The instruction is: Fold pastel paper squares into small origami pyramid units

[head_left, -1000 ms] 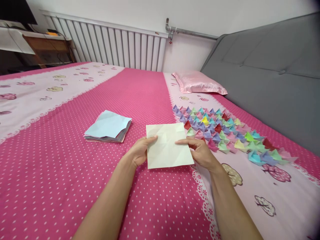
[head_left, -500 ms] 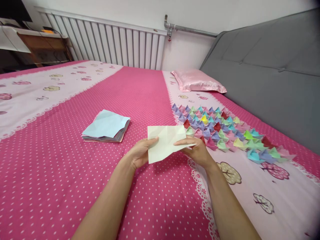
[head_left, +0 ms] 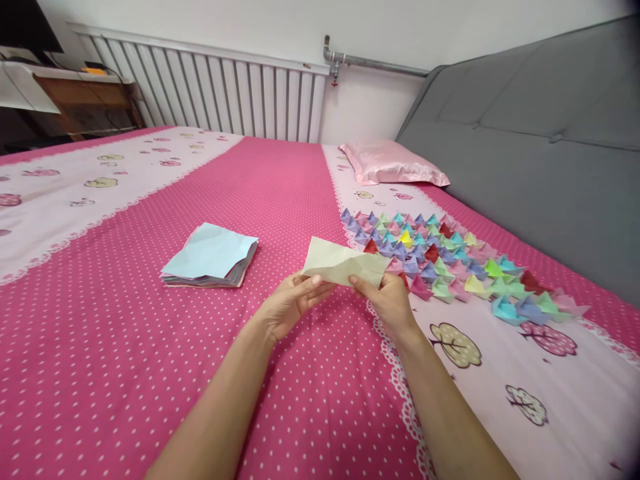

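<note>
A creased, pale cream sheet of paper (head_left: pixel 343 260) is held above the bed between both hands, its near edge bent upward. My left hand (head_left: pixel 295 300) is closed on its left near corner, thumb on top and fingers beneath. At the right end my right hand (head_left: pixel 387 300) pinches the sheet, the thumb pressed on the near edge; its other fingers are mostly hidden behind the paper. Just beyond the right hand stand rows of small folded paper boats (head_left: pixel 443 270) in many colours. To the left lies a stack of square paper (head_left: pixel 213 250), light blue on top.
The pink dotted bedspread (head_left: pixel 280 180) covers the bed. A pink pillow (head_left: pixel 393 163) lies at the back right by the grey padded headboard (head_left: pixel 530 127). A white radiator (head_left: pixel 215 87) lines the wall. At the far left is a wooden desk (head_left: pixel 85 93) with a monitor (head_left: pixel 30 27).
The paper has gone from nearly flat and facing me to tilted away, its near edge curled up. My right thumb has come onto the near edge; the left hand has shifted slightly under its corner.
</note>
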{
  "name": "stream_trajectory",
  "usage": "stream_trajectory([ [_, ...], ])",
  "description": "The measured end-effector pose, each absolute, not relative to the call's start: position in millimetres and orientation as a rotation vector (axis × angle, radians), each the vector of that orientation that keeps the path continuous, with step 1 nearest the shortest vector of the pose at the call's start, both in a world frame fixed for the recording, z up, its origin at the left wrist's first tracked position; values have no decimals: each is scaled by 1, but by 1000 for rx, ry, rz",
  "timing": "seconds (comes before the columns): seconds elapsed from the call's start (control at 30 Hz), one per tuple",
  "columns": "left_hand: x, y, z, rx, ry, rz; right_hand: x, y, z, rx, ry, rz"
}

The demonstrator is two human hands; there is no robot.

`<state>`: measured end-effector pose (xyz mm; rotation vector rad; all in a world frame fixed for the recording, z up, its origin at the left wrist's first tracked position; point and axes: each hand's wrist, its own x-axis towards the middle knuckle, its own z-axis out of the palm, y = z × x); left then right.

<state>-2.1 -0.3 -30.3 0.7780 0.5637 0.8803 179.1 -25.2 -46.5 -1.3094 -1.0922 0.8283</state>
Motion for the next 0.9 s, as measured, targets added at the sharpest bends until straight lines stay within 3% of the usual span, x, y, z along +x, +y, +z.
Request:
stream_trajectory([
  [0.5, 5, 5, -37, 597, 895, 1122, 161, -32, -42, -1175, -1034, 854],
  [0.9, 5, 8, -36, 636, 826, 1397, 158, -32, -39, -1235, -1025, 1192],
])
